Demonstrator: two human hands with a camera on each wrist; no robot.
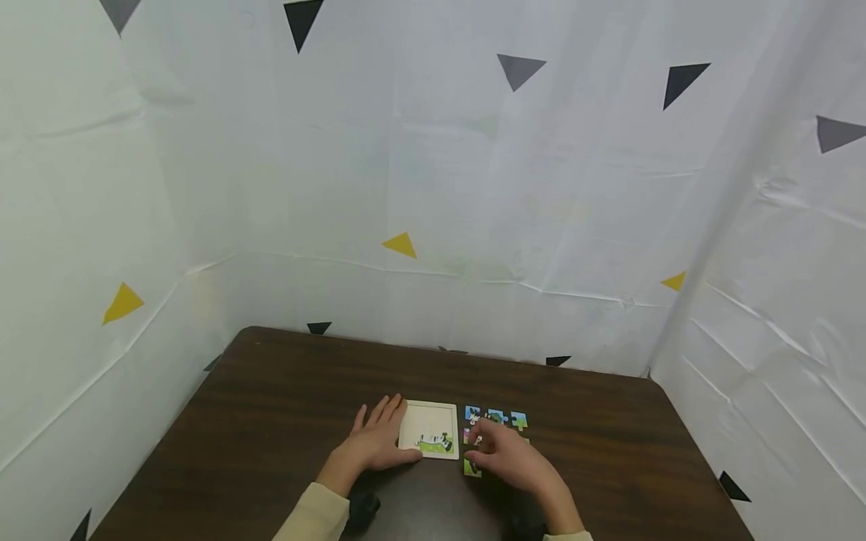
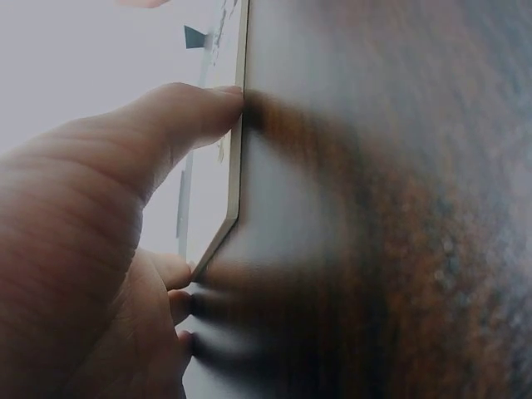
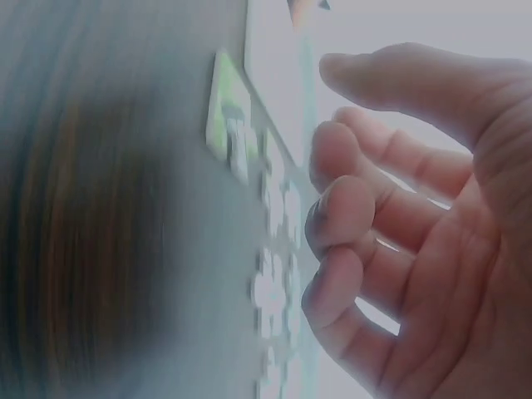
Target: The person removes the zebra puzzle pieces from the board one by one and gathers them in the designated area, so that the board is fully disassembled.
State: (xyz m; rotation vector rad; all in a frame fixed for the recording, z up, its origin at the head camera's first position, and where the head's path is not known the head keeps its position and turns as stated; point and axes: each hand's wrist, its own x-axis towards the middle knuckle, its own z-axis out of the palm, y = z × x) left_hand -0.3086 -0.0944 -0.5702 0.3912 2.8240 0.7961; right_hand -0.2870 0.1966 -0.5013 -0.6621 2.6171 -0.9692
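A square puzzle board (image 1: 428,418) with a pale, raised rim lies on the table; printed jigsaw pieces (image 1: 436,442) fill its lower right part. My left hand (image 1: 375,443) rests at the board's left side with straight fingers, and its thumb (image 2: 195,112) touches the near edge. Over the loose pieces to the right hovers my right hand (image 1: 510,454), fingers bent, thumb apart, nothing held. Below it lies a green puzzle piece (image 3: 226,112) next to the board. Other loose pieces, such as a blue-and-green one (image 1: 518,419), lie in rows, partly hidden by this hand.
The dark wooden table (image 1: 304,391) extends to both sides of the board. White sheeting (image 1: 460,165) with coloured triangles hangs behind and beside it. A small black object (image 1: 364,511) shows near the left wrist.
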